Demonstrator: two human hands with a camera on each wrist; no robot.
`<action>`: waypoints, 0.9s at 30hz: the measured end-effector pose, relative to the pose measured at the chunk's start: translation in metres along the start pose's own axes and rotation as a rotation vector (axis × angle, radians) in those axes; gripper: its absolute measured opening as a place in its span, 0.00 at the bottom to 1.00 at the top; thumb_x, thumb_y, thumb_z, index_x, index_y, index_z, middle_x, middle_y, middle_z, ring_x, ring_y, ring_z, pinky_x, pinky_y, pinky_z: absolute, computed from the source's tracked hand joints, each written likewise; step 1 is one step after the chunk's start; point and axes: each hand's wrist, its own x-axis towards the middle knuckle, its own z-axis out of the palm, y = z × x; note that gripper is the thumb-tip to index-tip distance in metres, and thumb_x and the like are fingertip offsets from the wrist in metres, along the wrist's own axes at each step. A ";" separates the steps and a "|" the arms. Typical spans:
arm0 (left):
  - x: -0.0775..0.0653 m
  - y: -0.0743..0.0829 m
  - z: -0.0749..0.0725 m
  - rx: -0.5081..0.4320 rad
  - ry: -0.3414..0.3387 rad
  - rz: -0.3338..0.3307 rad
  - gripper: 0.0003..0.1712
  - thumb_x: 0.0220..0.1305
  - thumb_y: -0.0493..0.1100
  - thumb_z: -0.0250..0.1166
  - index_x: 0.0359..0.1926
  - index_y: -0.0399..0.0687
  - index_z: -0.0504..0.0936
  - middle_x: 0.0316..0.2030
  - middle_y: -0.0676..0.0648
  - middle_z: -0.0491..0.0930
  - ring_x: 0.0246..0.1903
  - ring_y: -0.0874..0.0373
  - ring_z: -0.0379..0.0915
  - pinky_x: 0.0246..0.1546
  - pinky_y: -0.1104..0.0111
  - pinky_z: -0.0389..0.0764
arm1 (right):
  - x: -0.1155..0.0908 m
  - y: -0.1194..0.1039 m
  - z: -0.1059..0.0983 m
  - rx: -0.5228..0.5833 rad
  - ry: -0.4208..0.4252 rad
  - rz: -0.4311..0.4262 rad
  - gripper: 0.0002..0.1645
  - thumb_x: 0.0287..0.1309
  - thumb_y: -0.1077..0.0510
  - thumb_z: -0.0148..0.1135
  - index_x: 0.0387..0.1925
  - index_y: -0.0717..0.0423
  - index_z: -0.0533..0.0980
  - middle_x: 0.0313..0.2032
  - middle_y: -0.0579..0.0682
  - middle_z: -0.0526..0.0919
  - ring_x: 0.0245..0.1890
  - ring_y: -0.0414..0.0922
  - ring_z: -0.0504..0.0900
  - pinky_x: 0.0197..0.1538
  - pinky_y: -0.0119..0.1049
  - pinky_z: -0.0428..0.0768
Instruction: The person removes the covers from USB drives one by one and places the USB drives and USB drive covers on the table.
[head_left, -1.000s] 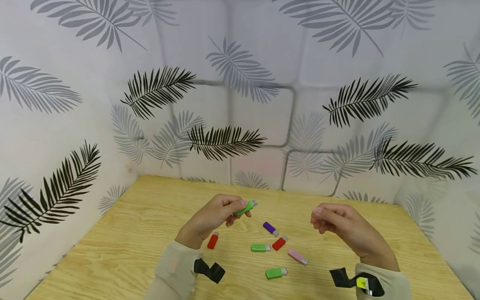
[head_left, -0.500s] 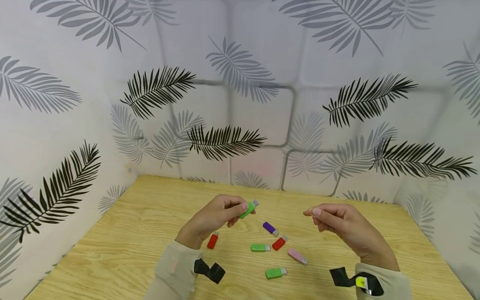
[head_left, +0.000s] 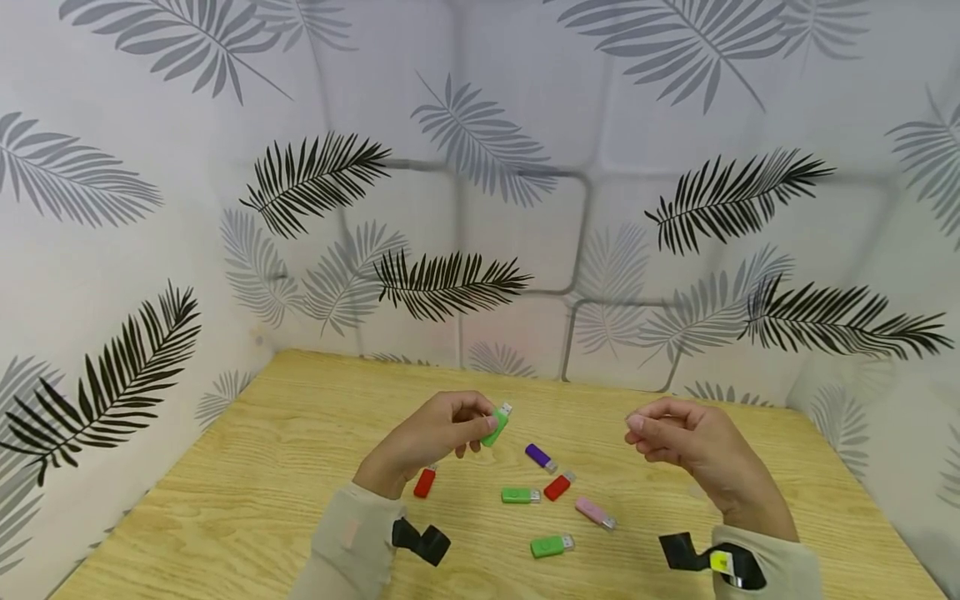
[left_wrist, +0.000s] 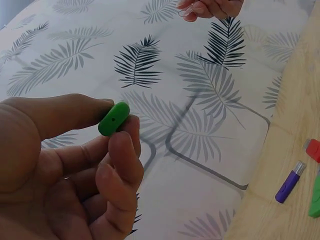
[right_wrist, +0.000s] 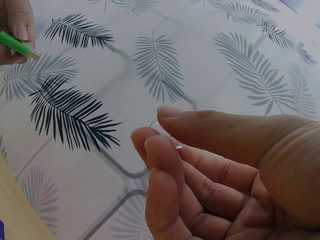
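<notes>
My left hand (head_left: pixel 442 427) pinches a green USB stick (head_left: pixel 497 428) between thumb and fingers, above the table, its bare metal plug pointing up and slightly right. The left wrist view faces the stick's rounded green end (left_wrist: pixel 114 119). Across from it, my right hand (head_left: pixel 686 437) is raised, thumb against fingertips. A small clear plastic cap (right_wrist: pixel 163 130) is pinched there, partly hidden by the thumb in the right wrist view. The two hands are well apart.
On the wooden table (head_left: pixel 285 450) lie several USB sticks: purple (head_left: pixel 537 455), pink (head_left: pixel 592 511), red (head_left: pixel 557 487) beside green (head_left: pixel 517 496), another green (head_left: pixel 548 547) nearer me, and another red (head_left: pixel 423 483) by the left wrist. A leaf-patterned cloth (head_left: pixel 517 250) hangs behind.
The green USB stick has turned more upright in my left hand. My right index finger reached out to the left, then drew back. The sticks on the table stayed put.
</notes>
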 end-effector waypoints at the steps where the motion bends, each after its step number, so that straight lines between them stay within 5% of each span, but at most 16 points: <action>1: 0.000 -0.001 0.000 0.024 0.002 0.003 0.11 0.70 0.43 0.58 0.44 0.40 0.79 0.28 0.48 0.76 0.26 0.59 0.70 0.26 0.70 0.70 | 0.000 0.000 0.000 0.007 0.012 0.000 0.08 0.61 0.54 0.64 0.37 0.54 0.81 0.31 0.45 0.86 0.32 0.40 0.84 0.37 0.32 0.84; 7: 0.000 -0.005 0.003 0.165 0.017 0.007 0.09 0.69 0.42 0.59 0.42 0.40 0.78 0.28 0.47 0.78 0.25 0.59 0.73 0.25 0.70 0.72 | 0.002 0.004 -0.003 0.006 0.043 -0.009 0.12 0.60 0.54 0.65 0.41 0.58 0.79 0.33 0.45 0.86 0.34 0.40 0.85 0.39 0.31 0.84; 17: 0.000 -0.013 0.004 0.261 0.064 -0.057 0.08 0.66 0.42 0.63 0.37 0.41 0.81 0.26 0.49 0.81 0.24 0.56 0.77 0.27 0.64 0.77 | 0.002 0.017 -0.016 -0.041 0.049 0.035 0.20 0.61 0.53 0.63 0.48 0.64 0.79 0.36 0.44 0.87 0.38 0.38 0.86 0.41 0.31 0.83; 27: 0.002 -0.023 0.005 0.345 0.111 -0.165 0.09 0.62 0.44 0.66 0.28 0.44 0.83 0.24 0.49 0.82 0.23 0.57 0.79 0.31 0.65 0.78 | 0.000 0.024 -0.030 -0.248 0.112 0.167 0.25 0.59 0.45 0.64 0.45 0.62 0.80 0.35 0.43 0.86 0.36 0.38 0.83 0.39 0.32 0.82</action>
